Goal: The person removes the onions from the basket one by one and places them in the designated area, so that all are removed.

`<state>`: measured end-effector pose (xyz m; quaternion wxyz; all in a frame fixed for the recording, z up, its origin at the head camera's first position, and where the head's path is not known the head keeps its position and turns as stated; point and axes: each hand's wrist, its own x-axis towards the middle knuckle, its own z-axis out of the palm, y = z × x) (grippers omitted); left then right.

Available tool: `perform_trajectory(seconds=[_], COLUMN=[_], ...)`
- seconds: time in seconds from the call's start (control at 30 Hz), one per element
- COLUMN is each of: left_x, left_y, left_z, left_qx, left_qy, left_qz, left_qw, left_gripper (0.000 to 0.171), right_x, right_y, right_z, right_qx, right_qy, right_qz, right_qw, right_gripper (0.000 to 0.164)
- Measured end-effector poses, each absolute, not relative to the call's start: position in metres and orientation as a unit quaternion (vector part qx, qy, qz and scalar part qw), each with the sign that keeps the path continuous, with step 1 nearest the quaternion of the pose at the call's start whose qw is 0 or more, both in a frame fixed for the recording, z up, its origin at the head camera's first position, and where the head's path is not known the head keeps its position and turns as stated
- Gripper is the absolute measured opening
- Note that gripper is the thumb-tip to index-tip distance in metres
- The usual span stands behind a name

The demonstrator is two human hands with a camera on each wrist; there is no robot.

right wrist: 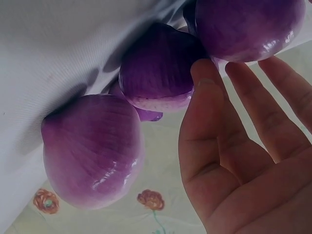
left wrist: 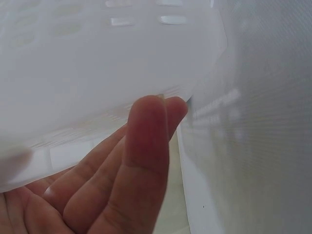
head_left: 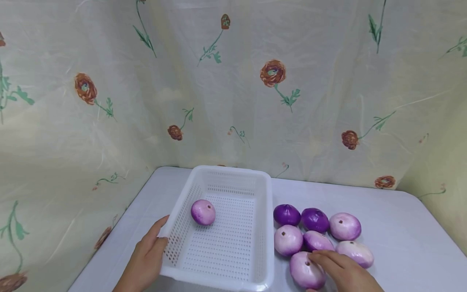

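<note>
A white perforated plastic basket [head_left: 268, 227] stands on the table. One purple onion [head_left: 203, 212] lies inside it, toward the left wall. My left hand [head_left: 147, 253] grips the basket's left side; in the left wrist view the thumb [left wrist: 146, 131] shows at its edge, with other fingers beneath. To the right of the basket, my right hand [head_left: 343, 269] holds the nearest purple onion [head_left: 305, 269], fingers on its far right side and thumb on its near side. The right wrist view shows fingertips against that onion [right wrist: 251, 27], with other onions beside the hand.
Several more onions sit close together right of the basket, including a dark purple onion [head_left: 315, 220], a pale onion [head_left: 354, 253] and another onion [head_left: 288, 240] near the basket wall. A flowered curtain [head_left: 233, 93] hangs behind and around the white table [head_left: 397, 227].
</note>
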<state>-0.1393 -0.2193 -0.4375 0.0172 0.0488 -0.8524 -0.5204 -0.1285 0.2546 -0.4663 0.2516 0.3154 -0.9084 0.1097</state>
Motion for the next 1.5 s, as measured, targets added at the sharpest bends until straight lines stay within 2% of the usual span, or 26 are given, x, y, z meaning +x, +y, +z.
perform_trajectory(seconds=[0.13,0.37,0.57,1.0,1.2,1.3,1.4,1.5], left_x=[-0.139,-0.139,-0.138,-0.139,-0.139,-0.139,-0.140,-0.141], left_y=[-0.219,-0.219,-0.218,-0.219,-0.221,-0.220,-0.220,-0.219], left_z=[-0.437,-0.436,-0.435,-0.436,-0.437,-0.437,-0.437,-0.437], left_qx=[0.049,0.049,0.049,0.045,0.048,0.051,0.054,0.050], left_qy=[-0.855,-0.862,-0.861,-0.858,-0.858,-0.857,-0.857,-0.856], left_qz=[-0.516,-0.504,-0.506,-0.511,-0.512,-0.512,-0.512,-0.514], left_qw=[0.018,0.017,0.019,0.020,0.020,0.016,0.013,0.015], left_gripper=[0.052,0.053,0.052,0.052,0.052,0.052,0.053,0.053], right_x=[-0.129,-0.137,-0.139,-0.131,-0.127,-0.124,-0.123,-0.126], right_y=[0.255,0.258,0.260,0.259,0.260,0.255,0.245,0.227], right_z=[-0.467,-0.470,-0.472,-0.466,-0.457,-0.449,-0.432,-0.405], right_qx=[0.323,0.386,0.401,0.356,0.330,0.309,0.282,0.240], right_qy=[-0.906,-0.867,-0.855,-0.892,-0.899,-0.909,-0.929,-0.955], right_qz=[0.110,0.127,0.126,0.106,0.115,0.117,0.104,0.097], right_qw=[0.251,0.288,0.302,0.259,0.263,0.253,0.215,0.142], right_gripper=[0.076,0.077,0.078,0.083,0.084,0.082,0.072,0.067])
